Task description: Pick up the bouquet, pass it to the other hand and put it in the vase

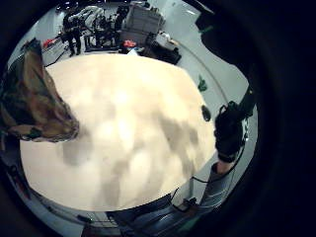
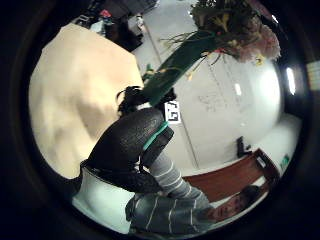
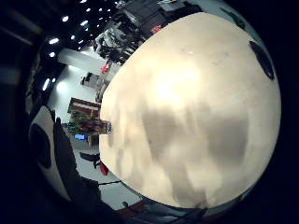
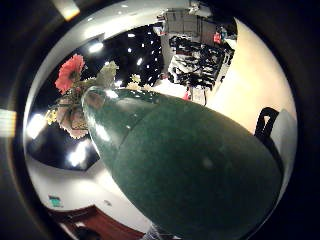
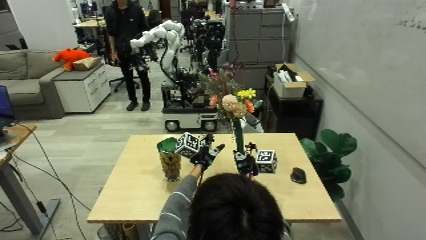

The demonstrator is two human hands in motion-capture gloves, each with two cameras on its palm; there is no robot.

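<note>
The bouquet (image 5: 229,100) stands upright over the middle of the wooden table (image 5: 133,195), with mixed flowers on a long dark green wrapped stem (image 5: 237,137). My right hand (image 5: 245,163) grips the bottom of that stem. The stem (image 4: 190,170) fills the right thumb side palm view, with the flowers (image 4: 75,95) beyond. My left hand (image 5: 203,155) hovers just left of the stem, fingers spread, holding nothing. Its thumb side palm view shows the bouquet (image 2: 232,27) and the right hand (image 2: 131,145) under it. The patterned vase (image 5: 170,158) stands on the table left of both hands, also seen as the vase (image 1: 34,101).
A black mouse (image 5: 298,175) lies on the table to the right, seen too as the mouse (image 1: 206,113). A potted plant (image 5: 333,145) stands past the table's right edge. Behind the far edge are a wheeled robot base (image 5: 190,117) and a standing person (image 5: 130,40).
</note>
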